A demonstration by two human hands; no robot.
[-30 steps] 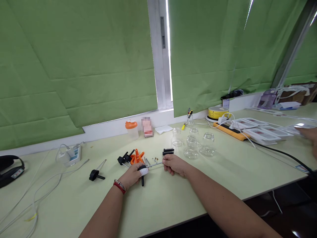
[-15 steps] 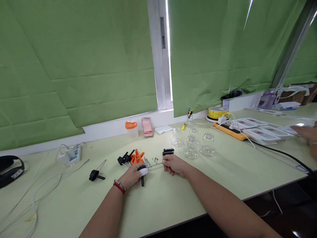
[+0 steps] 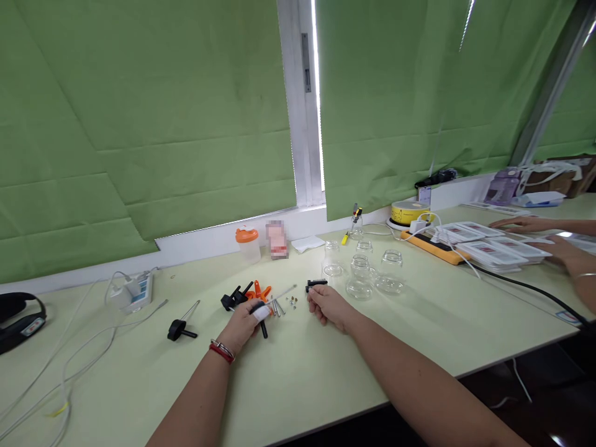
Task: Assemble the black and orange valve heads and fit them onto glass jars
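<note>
My left hand [image 3: 244, 324] is closed round the black head of a crank [image 3: 264, 329]; its thin metal rod points up and right, and its black handle sticks out below. My right hand [image 3: 329, 307] has its fingers pinched together, clear of the rod's tip; whatever small thing they might hold is hidden. Just behind those fingers lie black ridged parts [image 3: 316, 283]. Between the hands are metal pins [image 3: 279, 308] and several tiny brass and silver pieces [image 3: 292, 302]. Beyond my left hand are orange plastic parts [image 3: 258, 290] and more black cranks [image 3: 233, 299].
Several glass jars [image 3: 360, 285] stand right of centre. Another crank [image 3: 177, 329] lies at left, near white cables and a power strip [image 3: 139, 292]. An orange-lidded cup [image 3: 248, 245] is at the back. Another person's hands [image 3: 565, 254] touch flat plastic cases [image 3: 493, 251] at right.
My left hand has drawn back slightly left and tilted the crank's rod upward. The rod's tip has come away from my right fingers. A second hand of the other person has appeared.
</note>
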